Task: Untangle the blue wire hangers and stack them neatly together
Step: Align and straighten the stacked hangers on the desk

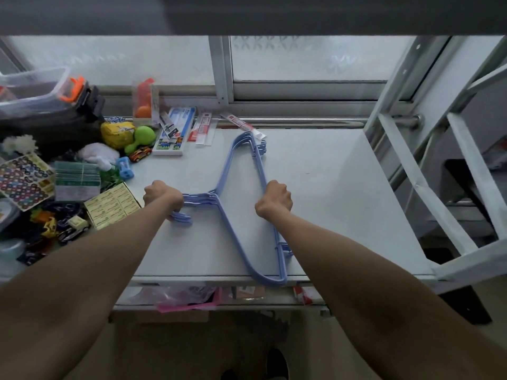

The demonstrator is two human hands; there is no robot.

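Several blue wire hangers [236,231] lie stacked one on another on the white table [329,193], their triangles lined up. The hooks point left and one rounded corner sticks out over the table's front edge. My left hand [162,197] is closed around the hook ends. My right hand [275,198] is closed on the long straight bars on the right side of the stack. The far corner of the stack [248,141] rests near the back of the table.
Clutter fills the table's left part: a yellow box [111,205], sticker sheet [23,178], toy cars [140,154], green toy [142,137], pencil set [174,135], plastic bin [33,86]. White metal ladder frame [439,165] stands at the right. Window behind.
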